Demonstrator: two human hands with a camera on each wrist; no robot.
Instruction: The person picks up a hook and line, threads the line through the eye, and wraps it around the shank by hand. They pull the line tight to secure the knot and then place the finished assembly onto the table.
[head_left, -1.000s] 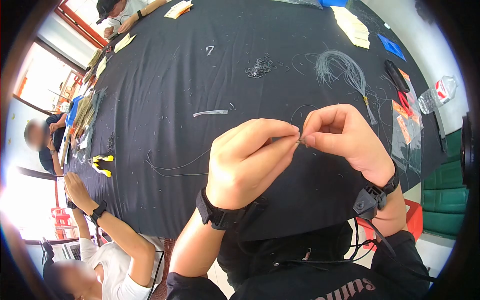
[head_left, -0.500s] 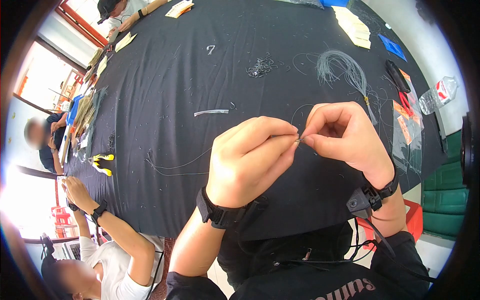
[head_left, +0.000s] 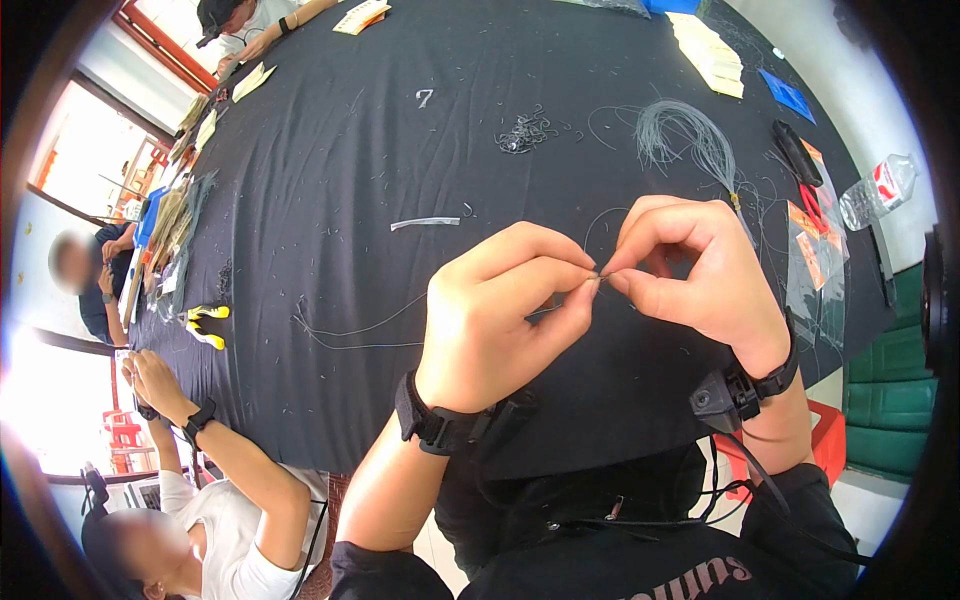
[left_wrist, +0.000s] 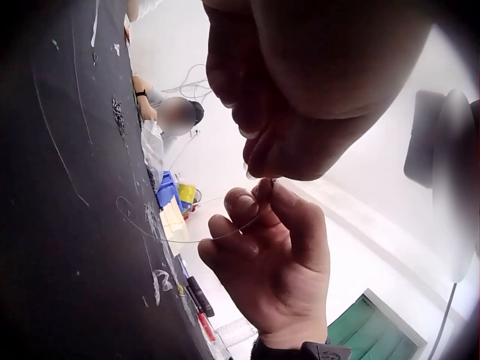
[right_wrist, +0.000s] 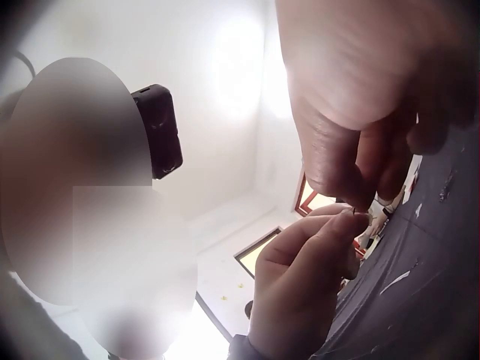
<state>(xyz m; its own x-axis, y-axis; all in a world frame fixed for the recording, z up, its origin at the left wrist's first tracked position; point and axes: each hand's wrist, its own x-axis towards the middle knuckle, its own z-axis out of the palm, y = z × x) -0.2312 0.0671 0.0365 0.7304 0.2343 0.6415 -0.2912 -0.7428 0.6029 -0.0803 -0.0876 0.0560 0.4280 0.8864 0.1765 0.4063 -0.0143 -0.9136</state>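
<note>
Pinching a small dark piece (head_left: 601, 277) over the black cloth (head_left: 330, 200) — left hand (head_left: 500, 315) thumb and fingers clamped on one end, right hand (head_left: 700, 275) thumb and fingertip clamped on the other. Thin line (head_left: 380, 346) lies beside left hand. Farther out — clear strip (head_left: 425, 223), hook pile (head_left: 525, 132), bundled line (head_left: 683, 140).

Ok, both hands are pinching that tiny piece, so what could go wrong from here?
The small dark piece could slip from between the left hand and right hand, and it might be hard to find on the black cloth.

The fingertips hide much of it, so a poor grip or a misplaced line might go unnoticed.

The thin line lying bent beside the left hand could tangle or catch if tugged.
</note>
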